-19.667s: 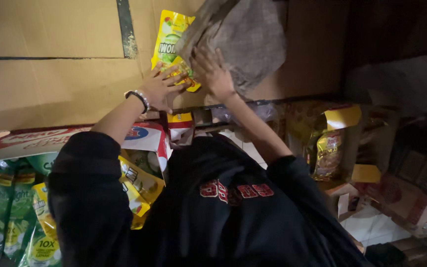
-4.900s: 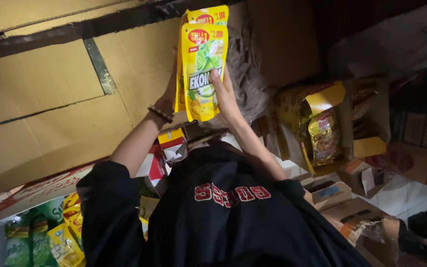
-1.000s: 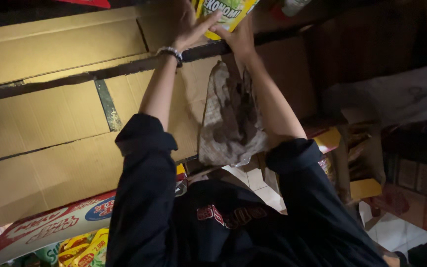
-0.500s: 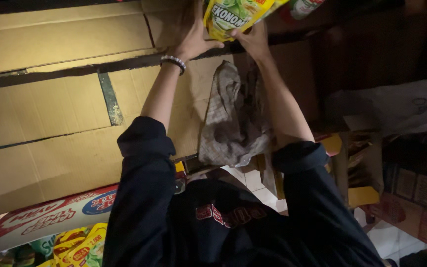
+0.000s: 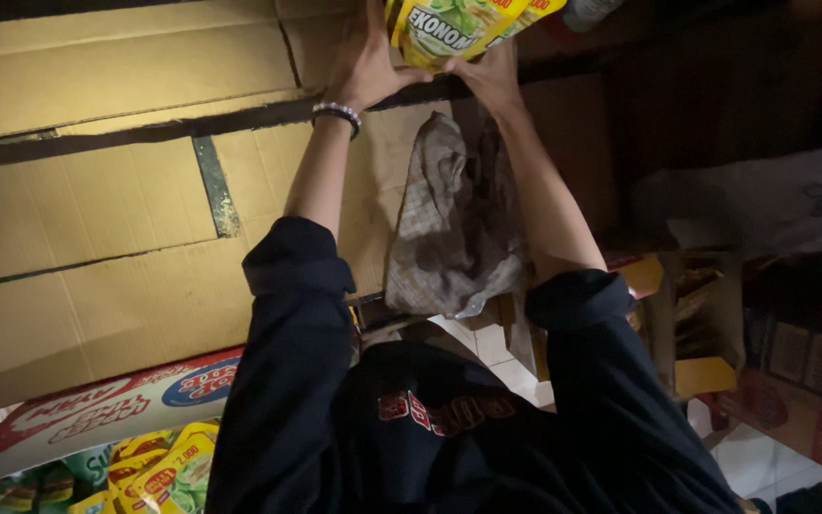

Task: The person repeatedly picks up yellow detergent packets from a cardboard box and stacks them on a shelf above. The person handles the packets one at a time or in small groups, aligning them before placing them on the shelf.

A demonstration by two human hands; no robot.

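1. Up at twelve o'clock, both arms are stretched overhead, and the stack of yellow-and-green glossy plastic sachet packs (image 5: pixel 463 21) sits between the palms at the very top of the view, partly cut off by the edge.
2. The left hand (image 5: pixel 365 59), with its beaded bracelet (image 5: pixel 337 113) at the wrist, cups the packs from the eleven o'clock side, thumb lying under their lower edge.
3. The right hand (image 5: pixel 493 76) props them from one o'clock, fingers spread beneath; both hands are closed on the packs, neither slack.
4. To my eye the grip is best kept even: slippery film pouches held high would likely slide apart if one palm eased off first.
5. A crumpled grey checked cloth (image 5: pixel 454 224) hangs just below the hands, against the stacked brown cardboard cartons (image 5: pixel 116 200). Keeping the elbows wide of it seems wise, so it does not snag.
6. Down at seven o'clock more yellow and green sachets (image 5: pixel 159 471) lie beside a red-and-white printed carton (image 5: pixel 97 414), well apart from the raised packs.
7. Dim light at three o'clock hides much; footing there I cannot judge.
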